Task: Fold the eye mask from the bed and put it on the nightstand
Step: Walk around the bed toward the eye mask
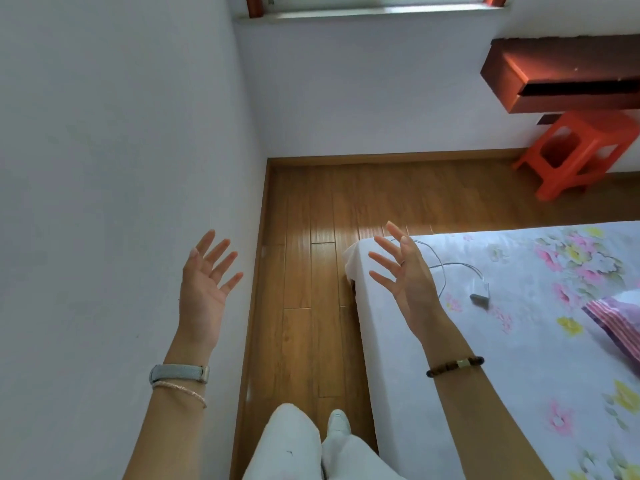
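My left hand (207, 277) is raised in front of the white wall, palm towards me, fingers spread, holding nothing. My right hand (407, 275) is raised over the near corner of the bed (450, 341), fingers apart and empty. The bed has a white sheet with pink and yellow flowers. No eye mask and no nightstand show in this view.
A white charger with its cable (479, 292) lies on the bed beyond my right hand. A pink striped cloth (616, 323) lies at the right edge. A strip of wooden floor (311, 271) runs between wall and bed. An orange plastic stool (578, 150) stands under a dark red shelf (561, 77).
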A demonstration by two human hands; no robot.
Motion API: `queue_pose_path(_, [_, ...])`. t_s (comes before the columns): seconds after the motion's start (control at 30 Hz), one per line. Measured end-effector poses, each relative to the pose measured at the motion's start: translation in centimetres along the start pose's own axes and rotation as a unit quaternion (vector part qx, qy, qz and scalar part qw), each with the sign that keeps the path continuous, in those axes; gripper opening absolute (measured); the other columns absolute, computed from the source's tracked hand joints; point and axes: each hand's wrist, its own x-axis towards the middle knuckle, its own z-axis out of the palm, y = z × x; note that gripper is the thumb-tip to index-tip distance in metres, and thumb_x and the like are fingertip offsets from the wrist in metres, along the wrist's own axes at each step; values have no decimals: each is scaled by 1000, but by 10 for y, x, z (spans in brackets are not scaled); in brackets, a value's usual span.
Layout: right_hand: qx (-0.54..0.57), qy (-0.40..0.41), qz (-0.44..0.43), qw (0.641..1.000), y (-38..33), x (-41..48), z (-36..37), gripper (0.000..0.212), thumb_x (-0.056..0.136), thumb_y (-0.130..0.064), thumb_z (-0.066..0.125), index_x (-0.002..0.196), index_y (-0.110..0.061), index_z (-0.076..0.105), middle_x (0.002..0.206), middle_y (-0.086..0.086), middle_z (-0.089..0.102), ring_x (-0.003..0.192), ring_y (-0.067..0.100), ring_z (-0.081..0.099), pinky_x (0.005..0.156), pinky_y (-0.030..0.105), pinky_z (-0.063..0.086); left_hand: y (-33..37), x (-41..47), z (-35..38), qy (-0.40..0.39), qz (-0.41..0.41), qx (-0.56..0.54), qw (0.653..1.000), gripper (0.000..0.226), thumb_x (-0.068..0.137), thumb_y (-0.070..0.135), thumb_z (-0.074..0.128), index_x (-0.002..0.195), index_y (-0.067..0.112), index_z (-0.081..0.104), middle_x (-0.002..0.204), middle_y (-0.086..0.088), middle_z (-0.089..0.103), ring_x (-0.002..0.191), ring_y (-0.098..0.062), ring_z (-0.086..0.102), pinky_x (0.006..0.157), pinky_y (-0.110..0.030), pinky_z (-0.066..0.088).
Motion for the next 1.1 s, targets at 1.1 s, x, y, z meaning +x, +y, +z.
queue_pose_path(1.1, [15,125,-35,991,-88,415,64,33,103,-45,31,131,-45,50,144,-5,53,126,20,58,108,48,45,45,505,126,-151,-12,25,988,56,97,50,29,148,27,38,149,-2,48,132,-22,51,108,-49,41])
